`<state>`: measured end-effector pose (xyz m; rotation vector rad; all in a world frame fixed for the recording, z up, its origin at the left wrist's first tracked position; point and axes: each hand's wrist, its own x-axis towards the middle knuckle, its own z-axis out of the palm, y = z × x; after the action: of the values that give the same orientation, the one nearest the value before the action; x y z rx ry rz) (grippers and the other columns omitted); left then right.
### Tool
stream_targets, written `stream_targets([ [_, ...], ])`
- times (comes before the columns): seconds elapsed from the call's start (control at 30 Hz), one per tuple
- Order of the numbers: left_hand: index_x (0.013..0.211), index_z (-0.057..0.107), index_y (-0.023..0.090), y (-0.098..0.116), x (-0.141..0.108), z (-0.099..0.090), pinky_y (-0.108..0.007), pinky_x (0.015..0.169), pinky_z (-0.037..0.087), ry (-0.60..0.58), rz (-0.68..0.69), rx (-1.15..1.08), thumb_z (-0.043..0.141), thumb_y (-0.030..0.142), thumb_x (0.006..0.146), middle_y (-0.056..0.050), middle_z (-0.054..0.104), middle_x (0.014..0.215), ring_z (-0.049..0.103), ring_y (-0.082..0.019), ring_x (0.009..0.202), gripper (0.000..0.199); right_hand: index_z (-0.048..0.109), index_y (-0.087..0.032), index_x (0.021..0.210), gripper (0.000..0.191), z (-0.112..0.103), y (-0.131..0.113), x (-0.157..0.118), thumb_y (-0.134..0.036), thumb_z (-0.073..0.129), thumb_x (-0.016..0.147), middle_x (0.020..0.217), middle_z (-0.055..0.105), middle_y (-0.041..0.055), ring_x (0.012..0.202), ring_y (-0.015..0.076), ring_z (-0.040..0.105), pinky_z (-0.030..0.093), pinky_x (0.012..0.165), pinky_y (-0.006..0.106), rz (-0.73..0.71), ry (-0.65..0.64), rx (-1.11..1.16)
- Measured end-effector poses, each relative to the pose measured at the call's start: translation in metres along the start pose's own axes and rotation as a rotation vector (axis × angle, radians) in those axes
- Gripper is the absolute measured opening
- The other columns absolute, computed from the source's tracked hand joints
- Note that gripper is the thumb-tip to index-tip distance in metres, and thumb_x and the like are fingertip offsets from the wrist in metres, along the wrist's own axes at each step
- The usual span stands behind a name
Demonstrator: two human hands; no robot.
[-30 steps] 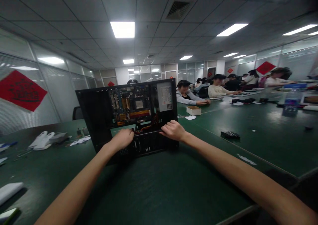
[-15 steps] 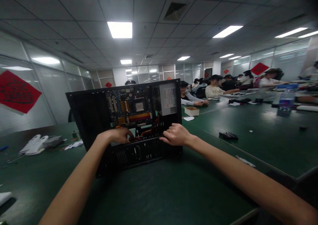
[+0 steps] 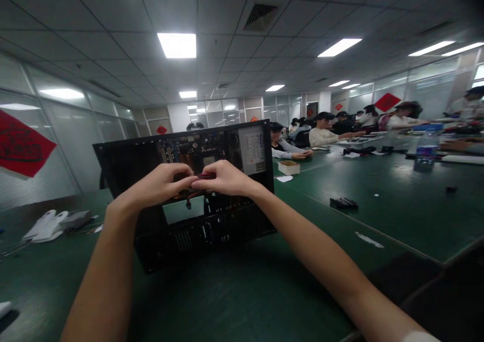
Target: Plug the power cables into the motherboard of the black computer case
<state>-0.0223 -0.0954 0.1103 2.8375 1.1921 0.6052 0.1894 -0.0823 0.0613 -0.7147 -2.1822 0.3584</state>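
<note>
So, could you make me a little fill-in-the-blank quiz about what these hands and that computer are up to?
1. The right hand, with its fingertips close to those of the left hand, pinches cables coloured ____.
2. The table under the open black computer case is ____.
3. As pictured, the power supply with a printed label sits in the case's upper ____ corner.

Missing words: red; green; right.
</note>
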Motion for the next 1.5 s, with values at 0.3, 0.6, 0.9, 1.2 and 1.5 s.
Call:
stream_targets([
  [0.3, 0.146, 0.04, 0.027, 0.018, 0.0, 0.021, -0.034, 0.083, 0.055, -0.118, 0.149, -0.185, 0.075, 0.045, 0.076, -0.008, 0.067, 0.123, 0.066, -0.024, 0.103, 0.081, 0.059, -0.014, 0.074, 0.039, -0.063, -0.012, -0.039, -0.05, 0.066, 0.086, 0.058, 0.056, -0.0028, 0.049, 0.0079, 0.05, 0.031, 0.044, 0.019, 0.182, -0.142, 0.106],
  [0.6, 0.136, 0.052, 0.018, 0.041, 0.002, 0.024, -0.026, 0.066, 0.051, 0.068, 0.251, -0.045, 0.068, 0.038, 0.083, -0.004, 0.07, 0.096, 0.064, -0.015, 0.074, 0.059, 0.067, -0.01, 0.093, 0.036, -0.06, -0.025, -0.044, -0.046, 0.063, 0.09, 0.063, 0.059, -0.0012, 0.048, 0.0069, 0.049, 0.034, 0.042, 0.019, 0.154, -0.084, 0.127],
  [0.9, 0.134, 0.056, 0.016, 0.037, 0.002, 0.021, -0.026, 0.069, 0.052, 0.203, 0.278, 0.029, 0.068, 0.037, 0.082, -0.006, 0.072, 0.102, 0.065, -0.016, 0.078, 0.057, 0.067, -0.011, 0.094, 0.036, -0.053, -0.026, -0.041, -0.046, 0.061, 0.092, 0.064, 0.059, -0.0016, 0.047, 0.007, 0.051, 0.034, 0.042, 0.018, 0.133, -0.029, 0.075],
  [1.2, 0.133, 0.057, 0.016, 0.039, -0.001, 0.022, -0.025, 0.069, 0.054, 0.184, 0.27, -0.013, 0.068, 0.033, 0.082, -0.007, 0.072, 0.108, 0.066, -0.015, 0.077, 0.055, 0.063, -0.013, 0.086, 0.032, -0.042, -0.023, -0.038, -0.045, 0.06, 0.091, 0.06, 0.054, -0.0038, 0.047, 0.008, 0.05, 0.034, 0.042, 0.019, 0.135, -0.129, 0.121],
  [1.5, 0.141, 0.051, 0.016, 0.039, 0.001, 0.027, -0.025, 0.064, 0.052, 0.173, 0.192, -0.111, 0.067, 0.036, 0.084, -0.002, 0.07, 0.083, 0.064, -0.015, 0.072, 0.062, 0.063, -0.012, 0.081, 0.028, -0.042, -0.024, -0.036, -0.038, 0.059, 0.09, 0.066, 0.057, -0.0012, 0.059, 0.0099, 0.049, 0.03, 0.053, 0.023, 0.063, -0.053, -0.05],
])
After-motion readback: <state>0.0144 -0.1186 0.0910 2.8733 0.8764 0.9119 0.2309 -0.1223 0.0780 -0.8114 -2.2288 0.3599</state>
